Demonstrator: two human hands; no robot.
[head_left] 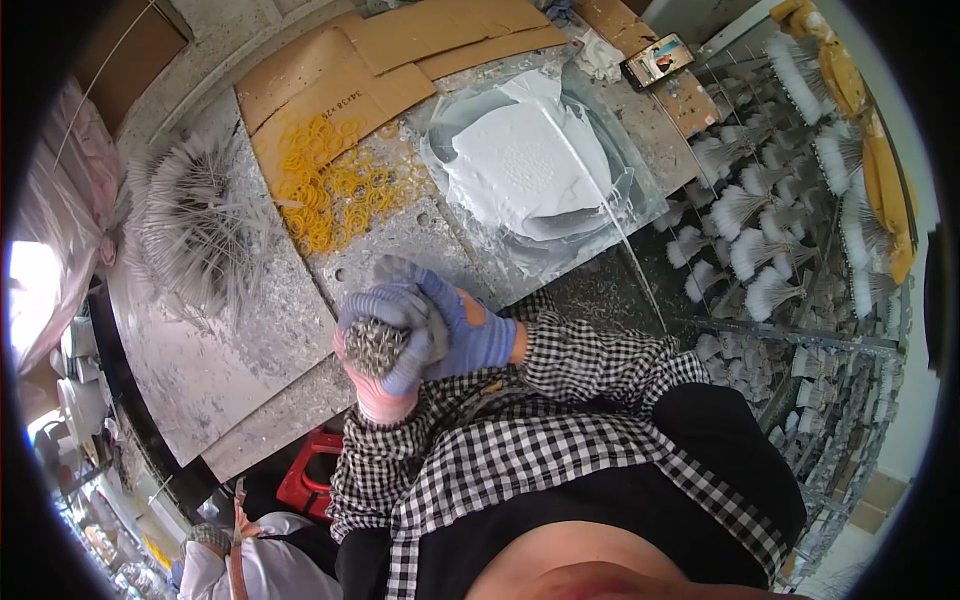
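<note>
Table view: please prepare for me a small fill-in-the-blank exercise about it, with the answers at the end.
The left hand, around the bundle, and the right hand both wear ____.
The rings are ____ in colour.
The paste is ____ in colour.
Left or right: the phone lies on the ____ side of the paste.
Missing words: gloves; yellow; white; right.

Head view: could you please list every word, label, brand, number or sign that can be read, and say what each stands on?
Cardboard sheet: one short line of dark print, including numerals; I'm leaving it uncopied.
Phone: lit screen with a picture; any writing there is too small to read.
No other writing can be made out, including on the grey bundle in the hands.
</note>
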